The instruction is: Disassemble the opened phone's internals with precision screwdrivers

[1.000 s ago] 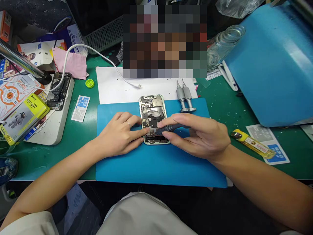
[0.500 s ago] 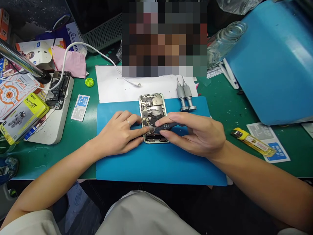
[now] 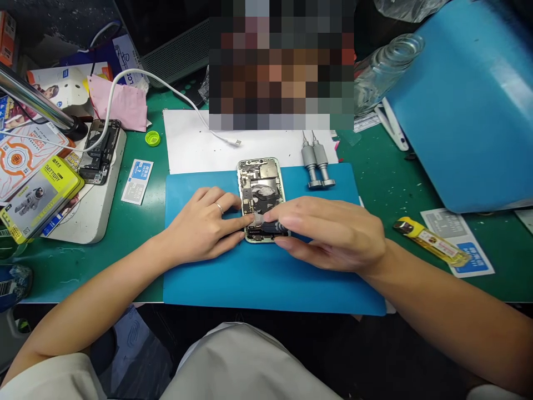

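Note:
An opened phone lies upright on the blue mat, its inner parts facing up. My left hand rests at the phone's left edge, fingers apart, with the index fingertip on the lower part of the phone. From the right, my right hand holds a dark-handled tool between its fingers, low over the phone. The tool's tip points left, close to my left index fingertip; whether it touches the phone is too small to tell.
Two grey screwdrivers lie behind the phone, partly on white paper. A white cable arches at the left. Another opened phone sits on a white box. A yellow cutter and glass jar are at the right.
My right hand's fingers have shifted on the tool, the index finger now bent lower over the handle. The tool lies slightly lower and flatter. My left hand has stayed in place.

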The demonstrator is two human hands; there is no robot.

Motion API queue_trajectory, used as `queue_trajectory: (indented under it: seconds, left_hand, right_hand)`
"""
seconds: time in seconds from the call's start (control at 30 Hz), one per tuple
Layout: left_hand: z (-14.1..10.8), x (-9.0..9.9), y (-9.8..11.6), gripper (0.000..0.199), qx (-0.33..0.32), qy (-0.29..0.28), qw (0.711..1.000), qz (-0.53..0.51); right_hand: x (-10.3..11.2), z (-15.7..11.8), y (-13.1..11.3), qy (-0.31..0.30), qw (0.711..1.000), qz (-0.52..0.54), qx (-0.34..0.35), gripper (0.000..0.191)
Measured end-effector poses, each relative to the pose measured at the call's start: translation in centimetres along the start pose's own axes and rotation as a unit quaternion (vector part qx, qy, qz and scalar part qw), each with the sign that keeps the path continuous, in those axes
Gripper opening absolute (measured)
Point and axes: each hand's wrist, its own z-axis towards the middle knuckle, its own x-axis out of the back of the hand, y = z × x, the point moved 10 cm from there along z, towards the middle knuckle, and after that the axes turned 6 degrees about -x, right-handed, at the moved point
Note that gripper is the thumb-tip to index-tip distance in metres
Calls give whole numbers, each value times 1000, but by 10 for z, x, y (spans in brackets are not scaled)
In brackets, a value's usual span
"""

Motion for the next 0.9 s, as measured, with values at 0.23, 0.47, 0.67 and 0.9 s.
queue_trajectory:
  seconds: [0.23,0.47,0.67,0.9]
  left_hand:
    - [0,1,1,31,-4,11,1000,-7]
    - [0,3,1,30,-3,11,1000,-8]
    - [0,2,1,31,2,5,1000,-2]
    - [-1,1,0,30,4,-1,1000,-8]
  right_hand:
    - [3,2,1,-6,999,-33,-12,74]
    - [2,4,3,11,1000,19,-15,73]
    - [2,4,3,-4,999,-32,-24,54]
    - [-1,4,2,-6,1000,2,-21,47]
